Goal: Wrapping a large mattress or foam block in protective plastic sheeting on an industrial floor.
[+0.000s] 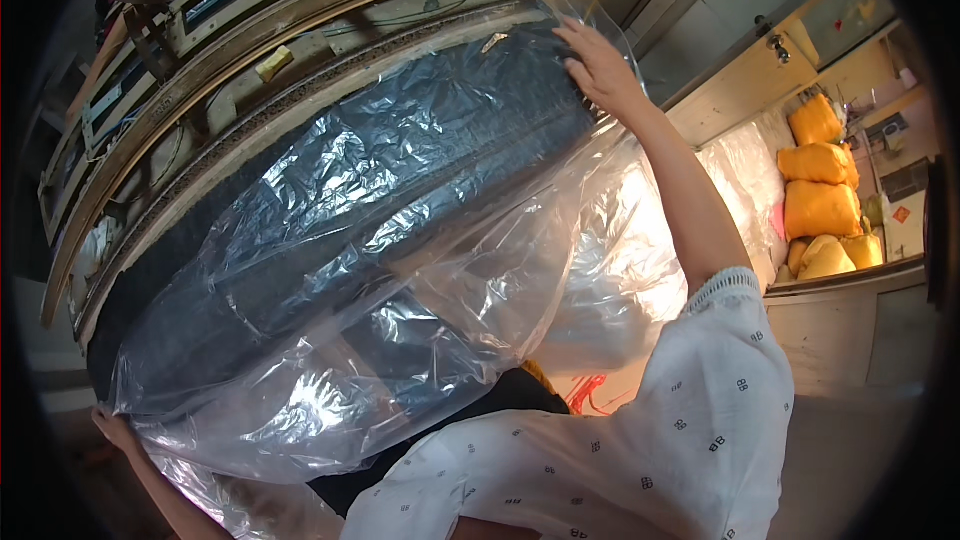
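Note:
A large dark padded sofa piece (330, 240) fills the middle of the view, wrapped in a clear plastic cover (430, 270) that hangs loose on its right side. My right hand (598, 65) reaches up and rests on the top right corner of the piece, fingers spread over the plastic. My left hand (113, 427) is at the lower left end of the piece, touching the plastic's edge; its fingers are partly hidden. My white patterned sleeve (690, 410) crosses the lower right.
Bare wooden sofa frames (250, 50) are stacked behind the wrapped piece. Several yellow sacks (820, 200) are piled at the right. More clear plastic wrapping (740, 170) lies below the sacks. A wooden panel (850, 330) stands at lower right.

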Motion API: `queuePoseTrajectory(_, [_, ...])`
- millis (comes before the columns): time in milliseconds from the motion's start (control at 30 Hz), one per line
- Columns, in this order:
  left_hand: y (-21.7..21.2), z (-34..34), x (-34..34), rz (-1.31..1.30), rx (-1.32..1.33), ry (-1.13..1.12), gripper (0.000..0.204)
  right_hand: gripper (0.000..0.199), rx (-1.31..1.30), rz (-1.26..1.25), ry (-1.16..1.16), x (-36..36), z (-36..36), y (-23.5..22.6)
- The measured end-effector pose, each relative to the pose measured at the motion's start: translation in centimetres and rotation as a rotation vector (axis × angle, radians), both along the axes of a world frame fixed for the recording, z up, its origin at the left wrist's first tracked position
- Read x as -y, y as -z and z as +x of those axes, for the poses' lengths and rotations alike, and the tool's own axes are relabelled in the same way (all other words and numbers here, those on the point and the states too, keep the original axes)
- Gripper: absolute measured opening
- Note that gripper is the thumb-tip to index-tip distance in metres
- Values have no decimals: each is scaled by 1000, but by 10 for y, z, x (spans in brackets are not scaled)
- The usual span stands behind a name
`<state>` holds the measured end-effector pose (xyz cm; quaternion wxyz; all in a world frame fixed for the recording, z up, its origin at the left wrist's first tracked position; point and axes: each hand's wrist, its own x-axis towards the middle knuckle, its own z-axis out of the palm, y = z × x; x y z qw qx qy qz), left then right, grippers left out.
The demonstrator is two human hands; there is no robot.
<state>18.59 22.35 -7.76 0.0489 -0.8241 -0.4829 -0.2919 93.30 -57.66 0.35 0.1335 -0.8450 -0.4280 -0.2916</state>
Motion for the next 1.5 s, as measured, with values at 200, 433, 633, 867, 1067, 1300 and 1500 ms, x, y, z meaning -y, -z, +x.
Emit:
queuePoseTrajectory(200, [14,-18,-62,91,-34,-194,41,38,-563,-563,604,-45,-25,-40])
queuePoseTrajectory(433, [-88,-87,-77,421,-748,-376,36,53,-617,45,186,-21,88,96])
queuePoseTrajectory(633, [18,164,48,102,319,-299,33,45,-143,-351,563,36,121,37])
queuePoseTrajectory(867, [8,105,36,241,495,-294,31,20,-1256,196,-495,-169,-159,-34])
queuePoseTrajectory(1067, [-3,151,45,51,693,-393,26,51,-2090,-780,-920,-166,-389,34])
queuePoseTrajectory(1300, [-5,168,58,161,828,-307,23,55,-1460,-458,-297,-243,-461,182])
queuePoseTrajectory(1500, [-2,171,74,140,896,-268,20,47,-2491,-99,-510,-186,-375,79])
